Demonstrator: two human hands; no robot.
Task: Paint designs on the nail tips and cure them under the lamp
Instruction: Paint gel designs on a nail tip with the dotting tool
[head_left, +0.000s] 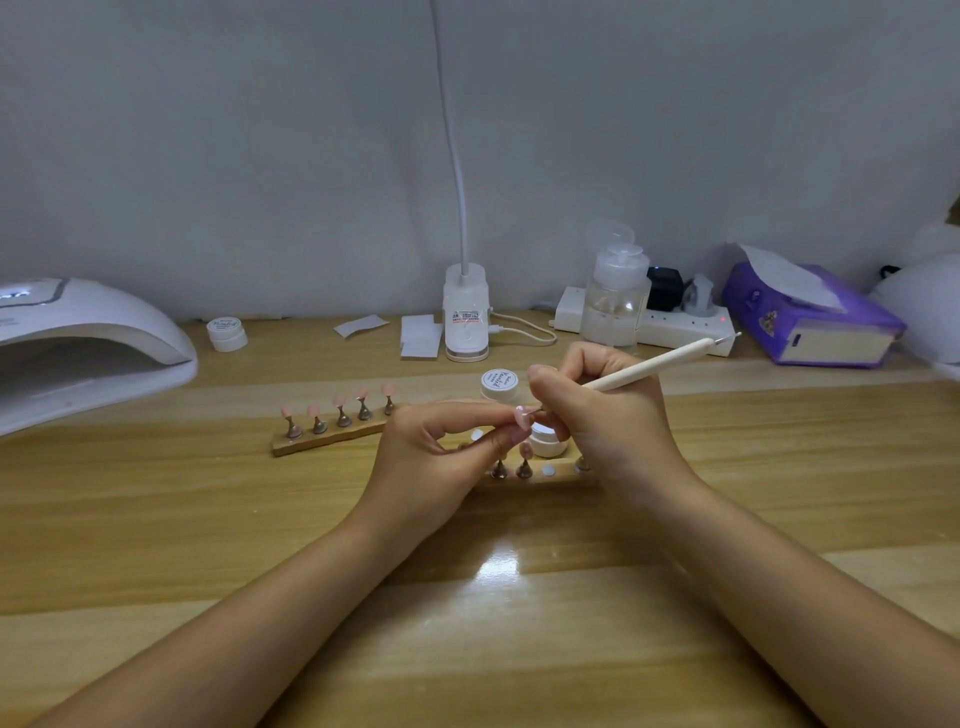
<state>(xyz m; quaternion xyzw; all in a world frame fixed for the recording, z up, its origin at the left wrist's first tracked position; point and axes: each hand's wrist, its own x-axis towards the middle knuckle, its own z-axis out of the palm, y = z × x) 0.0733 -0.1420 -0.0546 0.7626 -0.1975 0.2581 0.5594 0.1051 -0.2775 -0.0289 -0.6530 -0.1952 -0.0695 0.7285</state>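
left hand (441, 447): tip (521, 417) pinched in grip, just above jar (548, 439) | right hand (597, 415): pen (649, 370) gripped, point at tip | lamp (88, 343) far left of jar

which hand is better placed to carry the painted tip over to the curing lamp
Left. The left hand already pinches the nail tip, and the lamp sits on its side; the right hand holds the pen.

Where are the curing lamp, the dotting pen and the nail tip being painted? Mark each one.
curing lamp (88, 332), head view, on its white domed top.
dotting pen (649, 366), head view, middle of its white shaft.
nail tip (521, 415), head view, on its pink face.
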